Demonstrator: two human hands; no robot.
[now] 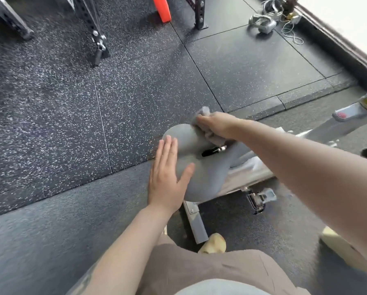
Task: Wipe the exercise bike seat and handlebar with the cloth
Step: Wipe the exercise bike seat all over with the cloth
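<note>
Left hand (167, 179) lies flat, fingers straight, on the near side of the grey seat (191, 162); right hand (215, 124) grips the cloth (210, 133), pressing it on the seat's far edge.

The grey bike seat (191, 167) sits in front of me, smooth and padded, its wide rear under my flat left hand (167, 177) and its narrow nose pointing away to my right. My right hand (218, 124) grips the crumpled grey cloth (208, 124) against the seat's far edge. The handlebar lies out of view.
</note>
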